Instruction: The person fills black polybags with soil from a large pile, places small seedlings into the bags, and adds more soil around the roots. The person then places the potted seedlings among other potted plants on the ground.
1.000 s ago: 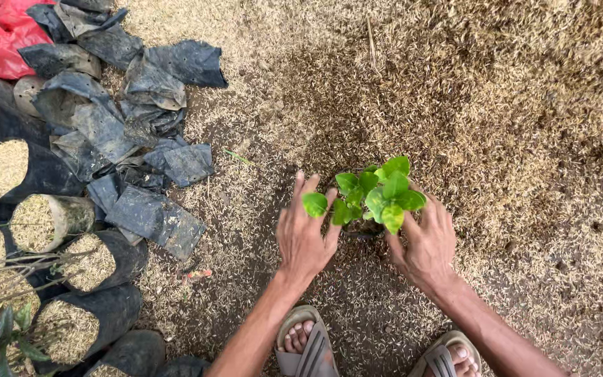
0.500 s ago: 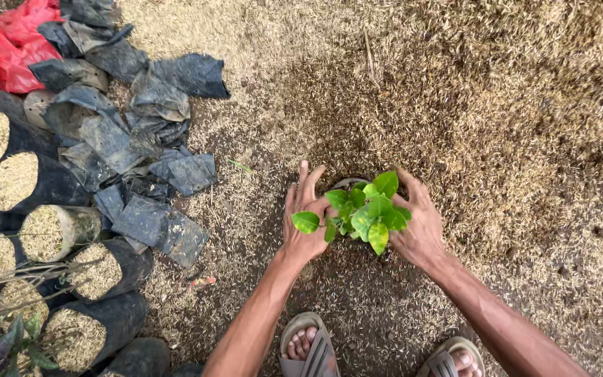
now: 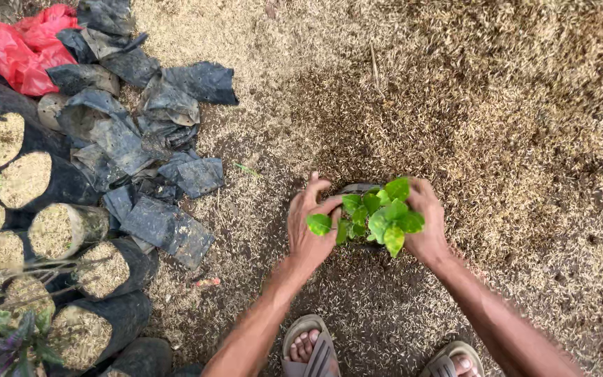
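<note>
Open room: the upper right and right of the frame are bare husk-strewn ground (image 3: 497, 105), with nothing lying on it; the ground just above the hands is free too.
Edges: the left edge is lined by a row of filled black bags (image 3: 57, 230), their husk-covered tops facing the camera; a heap of empty bags (image 3: 141, 132) spreads from upper left toward the centre, near the left hand but not touching it. A red sack (image 3: 19, 49) sits in the upper left corner.
Plant: the seedling (image 3: 378, 216), with bright green leaves, stands low centre in a dark pot (image 3: 357, 188) whose rim just shows behind the leaves.
Left hand (image 3: 310, 227): cupped against the left side of the pot, fingers curved round it, thumb toward the leaves.
Right hand (image 3: 427, 223): cupped against the right side, fingers wrapped over the rim, partly hidden by leaves.
Feet: two sandals (image 3: 315, 349) at the bottom edge, below the hands.
Surface: dry rice husk, darker and damper round the pot.
</note>
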A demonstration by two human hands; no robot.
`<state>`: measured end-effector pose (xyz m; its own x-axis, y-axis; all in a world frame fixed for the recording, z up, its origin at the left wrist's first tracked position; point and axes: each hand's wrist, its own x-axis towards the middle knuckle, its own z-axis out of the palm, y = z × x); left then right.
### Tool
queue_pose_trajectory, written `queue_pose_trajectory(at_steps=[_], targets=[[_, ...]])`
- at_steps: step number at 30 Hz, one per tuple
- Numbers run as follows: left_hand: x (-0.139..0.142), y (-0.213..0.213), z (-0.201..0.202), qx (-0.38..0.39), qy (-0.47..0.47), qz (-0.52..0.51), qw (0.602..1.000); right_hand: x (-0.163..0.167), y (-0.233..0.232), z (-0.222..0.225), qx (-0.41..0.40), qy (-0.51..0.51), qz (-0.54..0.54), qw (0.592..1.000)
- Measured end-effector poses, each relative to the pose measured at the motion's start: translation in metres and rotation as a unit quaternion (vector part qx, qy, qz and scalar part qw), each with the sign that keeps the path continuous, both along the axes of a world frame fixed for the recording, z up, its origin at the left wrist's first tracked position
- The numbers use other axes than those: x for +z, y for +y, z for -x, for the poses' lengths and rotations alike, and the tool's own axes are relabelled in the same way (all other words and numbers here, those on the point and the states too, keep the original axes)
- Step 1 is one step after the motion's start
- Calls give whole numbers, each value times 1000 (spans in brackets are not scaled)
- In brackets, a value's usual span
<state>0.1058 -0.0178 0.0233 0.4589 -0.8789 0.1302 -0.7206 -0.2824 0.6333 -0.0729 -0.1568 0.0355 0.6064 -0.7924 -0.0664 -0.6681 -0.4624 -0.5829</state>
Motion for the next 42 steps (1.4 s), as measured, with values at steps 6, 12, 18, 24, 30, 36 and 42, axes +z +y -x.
queue_pose_trajectory(at_steps=[6, 12, 18, 24, 30, 36, 42], targets=[[-34, 2, -6, 92, 160, -240, 953, -35, -6, 15, 29, 23, -138, 990], [-38, -1, 6, 96, 97, -111, 984, -71, -19, 14, 77, 56, -91, 991], [-12, -6, 8, 70, 130, -131, 980, -45, -11, 12, -3, 127, -164, 978], [4, 15, 15, 36, 32, -54, 997, -3, -42, 26, 41, 29, 97, 994], [2, -8, 23, -66, 68, 16, 995, -26, -41, 17, 137, 180, 291, 930], [-8, -33, 29, -149, 233, -15, 961, -53, -31, 45, 58, 220, 87, 970], [-28, -21, 29, -114, 231, 42, 965, -16, -47, 45, -328, -273, -361, 829]])
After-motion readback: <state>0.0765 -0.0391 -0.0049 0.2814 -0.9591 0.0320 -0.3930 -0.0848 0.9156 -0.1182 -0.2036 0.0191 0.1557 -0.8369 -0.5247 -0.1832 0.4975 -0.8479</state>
